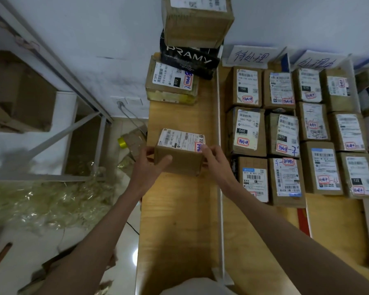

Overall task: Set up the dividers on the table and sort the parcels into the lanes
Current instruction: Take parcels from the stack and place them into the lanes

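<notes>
From the head view, both hands hold one brown cardboard parcel [180, 153] in the leftmost lane of the wooden table [175, 220]. The left hand [150, 165] grips its left side, thumb curled across the near face; the right hand [216, 161] grips the right side, fingers bent over the top right corner. The parcel's long axis runs left to right, across the lane, and its white shipping label [180, 138] faces up, tilted toward the far wall.

Farther along the same lane sit three more: a labelled brown parcel marked 010 [172, 83], a black PRAMY box [189, 58] partly on top of it, and a large brown carton [197, 20] stacked on top of that against the wall.

A white divider [219, 167] runs near to far down the table, just right of the held parcel. A second white divider [353, 86] stands farther right.

In the lane right of the first divider, six brown parcels lie labels up in two columns of three, touching; the far-left one is marked 150 [244, 87]. Right of them lie six more, again two columns of three. More parcels show at the right edge, cut off, so their count cannot be told.

Two handwritten paper signs [250, 56] stand against the wall at the far ends of the lanes.

On the floor at left lie crumpled clear plastic wrap [51, 201] and a yellow tape roll [123, 142].
</notes>
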### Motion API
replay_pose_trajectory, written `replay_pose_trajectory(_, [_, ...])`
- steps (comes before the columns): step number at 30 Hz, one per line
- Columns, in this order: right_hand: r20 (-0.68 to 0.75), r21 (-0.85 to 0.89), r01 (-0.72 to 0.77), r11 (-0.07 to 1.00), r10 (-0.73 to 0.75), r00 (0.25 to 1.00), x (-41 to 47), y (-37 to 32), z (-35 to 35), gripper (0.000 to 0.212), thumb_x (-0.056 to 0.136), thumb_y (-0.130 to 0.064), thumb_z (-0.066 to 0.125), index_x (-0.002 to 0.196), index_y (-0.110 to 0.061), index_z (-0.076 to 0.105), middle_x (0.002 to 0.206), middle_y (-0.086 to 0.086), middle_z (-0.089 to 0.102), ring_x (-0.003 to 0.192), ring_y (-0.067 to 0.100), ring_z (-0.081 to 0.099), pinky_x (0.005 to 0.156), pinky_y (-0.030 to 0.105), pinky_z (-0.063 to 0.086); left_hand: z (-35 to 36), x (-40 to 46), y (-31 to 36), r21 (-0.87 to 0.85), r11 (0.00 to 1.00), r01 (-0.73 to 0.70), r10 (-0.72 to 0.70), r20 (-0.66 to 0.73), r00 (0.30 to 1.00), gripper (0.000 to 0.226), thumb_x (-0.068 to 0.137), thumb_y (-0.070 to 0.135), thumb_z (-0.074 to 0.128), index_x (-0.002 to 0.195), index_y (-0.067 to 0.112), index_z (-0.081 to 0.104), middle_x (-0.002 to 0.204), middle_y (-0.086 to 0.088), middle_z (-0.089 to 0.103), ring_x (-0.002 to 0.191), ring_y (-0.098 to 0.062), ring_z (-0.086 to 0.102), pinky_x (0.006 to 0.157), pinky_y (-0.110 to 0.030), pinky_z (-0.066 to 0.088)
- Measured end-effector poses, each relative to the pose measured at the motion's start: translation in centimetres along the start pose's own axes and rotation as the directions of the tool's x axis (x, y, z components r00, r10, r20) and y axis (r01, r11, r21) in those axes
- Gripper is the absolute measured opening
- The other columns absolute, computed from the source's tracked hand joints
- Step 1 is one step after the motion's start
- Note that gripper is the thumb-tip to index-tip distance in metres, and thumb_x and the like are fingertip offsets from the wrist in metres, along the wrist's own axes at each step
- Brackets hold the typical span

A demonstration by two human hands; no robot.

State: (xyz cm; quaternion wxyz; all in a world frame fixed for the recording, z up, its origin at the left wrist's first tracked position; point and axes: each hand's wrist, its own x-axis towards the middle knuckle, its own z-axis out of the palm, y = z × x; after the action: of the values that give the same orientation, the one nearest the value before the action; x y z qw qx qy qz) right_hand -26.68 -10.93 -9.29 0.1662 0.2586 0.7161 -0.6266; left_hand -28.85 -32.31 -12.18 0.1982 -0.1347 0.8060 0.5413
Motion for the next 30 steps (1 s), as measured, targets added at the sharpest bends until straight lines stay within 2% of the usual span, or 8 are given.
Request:
replay_pose_trajectory(2, [-0.012, -0.043, 0.005, 0.999, -0.006, 1.000, -0.3, 0.5, 0.0, 0.033, 0.099, -0.042, 0.053, 0.107, -0.010, 0.052, 0.109, 0.003, 0.067, 0.103, 0.023, 0.066, 0.087, 0.043, 0.057, 0.2, -0.8, 0.3, -0.069, 0.997, 0.025, -0.026, -0.010, 1.000, 0.057, 0.085, 0.057, 0.068, 0.128, 0.024, 0.050, 0.119, 0.010, 0.061, 0.104, -0.005, 0.060, 0.074, -0.017, 0.043])
replay_pose_trajectory(5, [-0.007, -0.052, 0.015, 0.999, -0.016, 1.000, -0.6, 1.6, -0.3, 0.026, 0.099, -0.027, 0.058, 0.119, -0.012, 0.049, 0.110, 0.004, 0.065, 0.105, 0.021, 0.068, 0.086, 0.035, 0.058, 0.5, -1.7, -0.1, -0.052, 0.998, 0.032, -0.031, 0.014, 0.999, 0.046, 0.092, 0.050, 0.062, 0.129, 0.024, 0.051, 0.116, 0.014, 0.062, 0.098, 0.004, 0.060, 0.071, -0.010, 0.043])
replay_pose_trajectory(8, [0.086, -0.015, -0.076, 0.997, 0.077, 0.993, -0.8, 2.6, -0.9, 0.052, 0.094, -0.020, 0.066, 0.137, -0.031, 0.038, 0.108, 0.006, 0.070, 0.097, 0.018, 0.072, 0.085, 0.037, 0.060, 0.4, -2.0, -0.7, 0.004, 1.000, 0.017, -0.017, 0.043, 0.999, 0.037, 0.095, 0.040, 0.062, 0.126, 0.022, 0.056, 0.111, 0.018, 0.060, 0.097, 0.007, 0.058, 0.070, -0.003, 0.043])
replay_pose_trajectory(12, [0.156, -0.309, -0.093, 0.947, 0.147, 0.977, -1.3, 3.2, -1.2, 0.046, 0.091, -0.036, 0.069, 0.131, -0.016, 0.057, 0.104, -0.001, 0.073, 0.095, 0.014, 0.071, 0.086, 0.041, 0.060, 0.0, -1.4, -1.6, 0.178, 0.981, -0.082, 0.091, -0.046, 0.995, 0.036, 0.092, 0.040, 0.066, 0.124, 0.021, 0.064, 0.118, 0.002, 0.052, 0.105, -0.015, 0.059, 0.092, -0.033, 0.051])
replay_pose_trajectory(15, [0.162, -0.492, -0.050, 0.869, 0.148, 0.976, -1.7, 2.9, -0.8, 0.046, 0.087, -0.047, 0.071, 0.116, -0.012, 0.063, 0.108, 0.001, 0.067, 0.100, 0.017, 0.064, 0.089, 0.039, 0.056, 0.5, -0.7, -0.8, 0.203, 0.975, -0.087, 0.098, -0.047, 0.994, 0.036, 0.093, 0.036, 0.067, 0.124, 0.018, 0.064, 0.118, -0.003, 0.051, 0.103, -0.018, 0.060, 0.091, -0.036, 0.053])
replay_pose_trajectory(20, [0.253, -0.547, -0.021, 0.837, 0.188, 0.949, -2.1, 3.0, 0.7, 0.062, 0.085, -0.052, 0.071, 0.130, -0.011, 0.056, 0.120, 0.003, 0.068, 0.106, 0.019, 0.064, 0.086, 0.032, 0.053, 1.3, 0.3, 0.6, 0.213, 0.968, -0.135, 0.140, -0.009, 0.990, 0.037, 0.091, 0.028, 0.069, 0.125, 0.015, 0.062, 0.123, -0.006, 0.059, 0.106, -0.017, 0.060, 0.094, -0.038, 0.052])
replay_pose_trajectory(26, [0.198, -0.587, -0.023, 0.809, 0.172, 0.965, -2.2, 3.2, 1.6, 0.046, 0.091, -0.044, 0.067, 0.121, -0.009, 0.066, 0.115, 0.004, 0.071, 0.102, 0.020, 0.067, 0.084, 0.033, 0.056, 1.5, -0.7, 1.7, 0.358, 0.922, -0.144, 0.147, 0.019, 0.989, 0.047, 0.098, 0.033, 0.057, 0.140, 0.013, 0.048, 0.136, -0.008, 0.053, 0.124, -0.023, 0.052, 0.105, -0.045, 0.043])
replay_pose_trajectory(30, [0.184, -0.570, -0.023, 0.821, 0.155, 0.971, -2.6, 3.1, 2.0, 0.044, 0.093, -0.040, 0.065, 0.123, -0.009, 0.066, 0.119, 0.006, 0.070, 0.102, 0.020, 0.067, 0.076, 0.026, 0.055, 0.2, -2.0, 1.1, 0.505, 0.858, -0.094, 0.120, -0.020, 0.993, 0.047, 0.101, 0.040, 0.045, 0.142, 0.018, 0.044, 0.144, -0.008, 0.047, 0.127, -0.028, 0.049, 0.099, -0.044, 0.044])
